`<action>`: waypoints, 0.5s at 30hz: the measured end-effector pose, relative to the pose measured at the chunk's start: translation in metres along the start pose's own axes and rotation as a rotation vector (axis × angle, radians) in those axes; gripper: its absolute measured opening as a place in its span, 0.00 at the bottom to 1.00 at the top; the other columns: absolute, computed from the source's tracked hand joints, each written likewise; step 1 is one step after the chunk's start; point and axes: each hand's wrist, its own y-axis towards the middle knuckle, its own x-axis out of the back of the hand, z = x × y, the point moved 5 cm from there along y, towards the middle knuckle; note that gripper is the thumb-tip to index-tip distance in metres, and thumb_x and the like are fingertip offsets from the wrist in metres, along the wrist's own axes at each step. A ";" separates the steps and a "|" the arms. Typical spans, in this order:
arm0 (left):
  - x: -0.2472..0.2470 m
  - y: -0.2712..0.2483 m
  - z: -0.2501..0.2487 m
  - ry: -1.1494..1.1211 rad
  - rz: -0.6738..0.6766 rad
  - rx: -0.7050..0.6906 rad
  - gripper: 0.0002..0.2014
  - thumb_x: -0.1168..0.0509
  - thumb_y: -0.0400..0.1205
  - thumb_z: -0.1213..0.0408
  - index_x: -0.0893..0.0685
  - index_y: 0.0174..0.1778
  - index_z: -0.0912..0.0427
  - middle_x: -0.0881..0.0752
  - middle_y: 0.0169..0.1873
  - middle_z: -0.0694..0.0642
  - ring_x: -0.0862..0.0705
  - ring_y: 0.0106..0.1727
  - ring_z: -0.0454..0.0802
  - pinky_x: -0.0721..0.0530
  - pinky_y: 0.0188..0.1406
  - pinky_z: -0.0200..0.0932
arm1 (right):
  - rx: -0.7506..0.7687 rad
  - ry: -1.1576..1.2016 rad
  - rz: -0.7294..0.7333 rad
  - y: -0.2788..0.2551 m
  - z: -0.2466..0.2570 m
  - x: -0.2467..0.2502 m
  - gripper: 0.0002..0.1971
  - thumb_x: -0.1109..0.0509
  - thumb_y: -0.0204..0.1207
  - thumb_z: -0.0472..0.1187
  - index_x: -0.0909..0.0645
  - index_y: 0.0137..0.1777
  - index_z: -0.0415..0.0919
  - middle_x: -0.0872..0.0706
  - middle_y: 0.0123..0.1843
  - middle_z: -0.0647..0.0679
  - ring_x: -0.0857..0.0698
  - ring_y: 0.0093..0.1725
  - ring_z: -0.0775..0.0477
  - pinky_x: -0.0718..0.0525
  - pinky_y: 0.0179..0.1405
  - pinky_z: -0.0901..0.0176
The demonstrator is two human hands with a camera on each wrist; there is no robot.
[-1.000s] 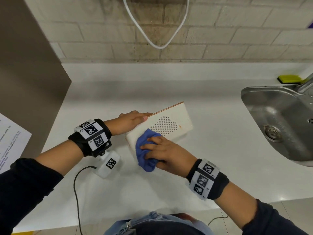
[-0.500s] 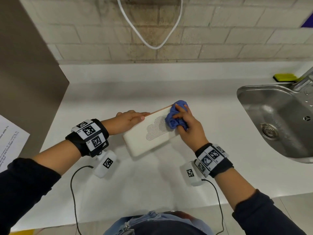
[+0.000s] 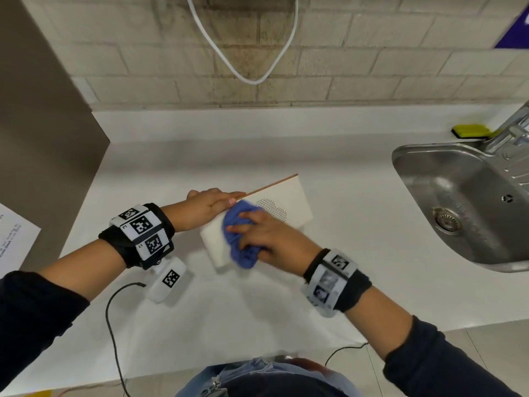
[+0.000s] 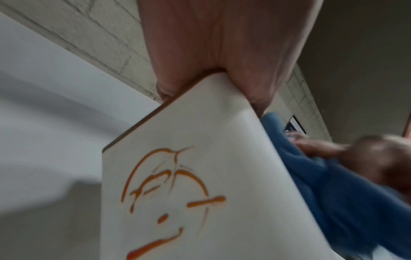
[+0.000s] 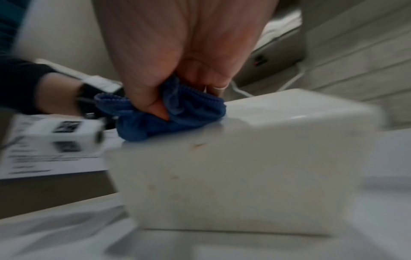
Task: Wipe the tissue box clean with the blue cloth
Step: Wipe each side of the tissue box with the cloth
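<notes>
Left hand point(image 3: 206, 206) at nine o'clock of the tissue box point(image 3: 289, 203), fingers curled over its far edge, thumb on the upper face, propping it tilted on the counter point(image 3: 357, 253). Centre: blue cloth point(image 3: 240, 239) bunched on the near-left end. Right hand point(image 3: 269, 234) at five o'clock, fingers pinching the folds. Risk: hard strokes could slide the propped box from the grip. Versus half a second ago: cloth back from far-right corner.
</notes>
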 end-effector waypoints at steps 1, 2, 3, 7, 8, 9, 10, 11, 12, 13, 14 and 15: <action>0.000 -0.001 -0.001 -0.003 -0.003 -0.014 0.27 0.60 0.76 0.45 0.36 0.72 0.35 0.19 0.56 0.54 0.28 0.66 0.49 0.45 0.70 0.51 | -0.062 0.014 -0.064 -0.009 -0.015 0.013 0.13 0.26 0.64 0.22 0.16 0.47 0.36 0.16 0.62 0.37 0.23 0.66 0.37 0.28 0.68 0.46; -0.001 -0.001 -0.003 -0.001 0.004 -0.036 0.27 0.61 0.76 0.45 0.35 0.72 0.36 0.18 0.56 0.54 0.27 0.64 0.49 0.45 0.69 0.52 | -0.136 0.014 -0.133 -0.020 -0.029 0.028 0.14 0.27 0.64 0.22 0.17 0.46 0.37 0.16 0.62 0.37 0.23 0.66 0.38 0.27 0.68 0.50; -0.003 -0.001 -0.004 0.005 0.015 -0.056 0.27 0.61 0.77 0.45 0.35 0.72 0.36 0.16 0.56 0.52 0.26 0.63 0.48 0.45 0.68 0.52 | -0.221 0.008 -0.197 -0.033 -0.042 0.040 0.15 0.28 0.65 0.22 0.18 0.47 0.40 0.17 0.63 0.39 0.24 0.68 0.40 0.28 0.68 0.55; -0.004 0.004 0.000 0.085 -0.006 -0.083 0.26 0.63 0.78 0.42 0.36 0.72 0.33 0.15 0.51 0.49 0.25 0.61 0.47 0.42 0.63 0.52 | -0.601 0.065 -0.404 -0.079 -0.070 0.067 0.16 0.36 0.67 0.19 0.18 0.48 0.38 0.15 0.54 0.47 0.17 0.55 0.42 0.23 0.55 0.60; -0.003 0.003 -0.001 0.137 -0.018 -0.096 0.28 0.64 0.77 0.38 0.37 0.73 0.32 0.17 0.49 0.48 0.26 0.60 0.46 0.42 0.60 0.51 | -0.679 0.089 -0.459 -0.089 -0.073 0.070 0.15 0.37 0.67 0.19 0.18 0.46 0.37 0.14 0.47 0.43 0.17 0.47 0.43 0.22 0.49 0.59; -0.004 0.001 -0.003 0.221 -0.027 -0.125 0.32 0.65 0.74 0.32 0.40 0.74 0.33 0.19 0.48 0.48 0.26 0.59 0.46 0.42 0.57 0.48 | -0.754 0.112 -0.516 -0.098 -0.074 0.074 0.13 0.37 0.68 0.20 0.19 0.43 0.37 0.14 0.43 0.40 0.18 0.42 0.43 0.22 0.44 0.58; -0.005 -0.003 -0.004 0.329 -0.039 -0.163 0.37 0.67 0.70 0.28 0.43 0.75 0.35 0.22 0.48 0.47 0.27 0.58 0.47 0.42 0.55 0.46 | -0.813 0.131 -0.582 -0.107 -0.075 0.078 0.11 0.37 0.69 0.22 0.20 0.42 0.38 0.15 0.40 0.40 0.18 0.39 0.46 0.22 0.42 0.59; -0.005 -0.007 -0.004 0.440 -0.063 -0.198 0.42 0.69 0.68 0.26 0.44 0.77 0.39 0.25 0.49 0.47 0.27 0.58 0.47 0.44 0.55 0.44 | -0.848 0.149 -0.658 -0.114 -0.075 0.082 0.10 0.37 0.70 0.23 0.21 0.41 0.39 0.16 0.38 0.44 0.18 0.38 0.52 0.22 0.40 0.66; -0.005 -0.011 -0.002 0.533 -0.077 -0.228 0.44 0.69 0.68 0.26 0.42 0.77 0.44 0.26 0.50 0.47 0.27 0.59 0.48 0.46 0.55 0.42 | -0.860 0.168 -0.737 -0.120 -0.075 0.087 0.10 0.37 0.71 0.24 0.22 0.41 0.40 0.17 0.37 0.47 0.19 0.37 0.60 0.24 0.38 0.73; -0.006 -0.015 0.001 0.614 -0.067 -0.259 0.43 0.67 0.71 0.27 0.37 0.76 0.48 0.24 0.51 0.49 0.25 0.58 0.49 0.47 0.56 0.42 | -0.863 0.195 -0.811 -0.125 -0.073 0.091 0.10 0.37 0.72 0.24 0.23 0.42 0.41 0.18 0.37 0.51 0.20 0.36 0.65 0.26 0.36 0.79; -0.009 -0.018 0.007 0.687 -0.028 -0.277 0.40 0.63 0.74 0.30 0.32 0.73 0.51 0.22 0.50 0.51 0.22 0.55 0.50 0.46 0.55 0.43 | -0.864 0.236 -0.875 -0.128 -0.072 0.094 0.10 0.37 0.73 0.25 0.24 0.44 0.41 0.19 0.37 0.53 0.21 0.35 0.68 0.26 0.37 0.80; -0.011 -0.019 0.012 0.756 -0.022 -0.290 0.34 0.56 0.77 0.34 0.28 0.70 0.52 0.19 0.48 0.52 0.19 0.50 0.51 0.44 0.54 0.46 | -0.867 0.287 -0.932 -0.132 -0.071 0.096 0.10 0.37 0.74 0.26 0.25 0.46 0.41 0.19 0.39 0.54 0.21 0.36 0.70 0.25 0.37 0.79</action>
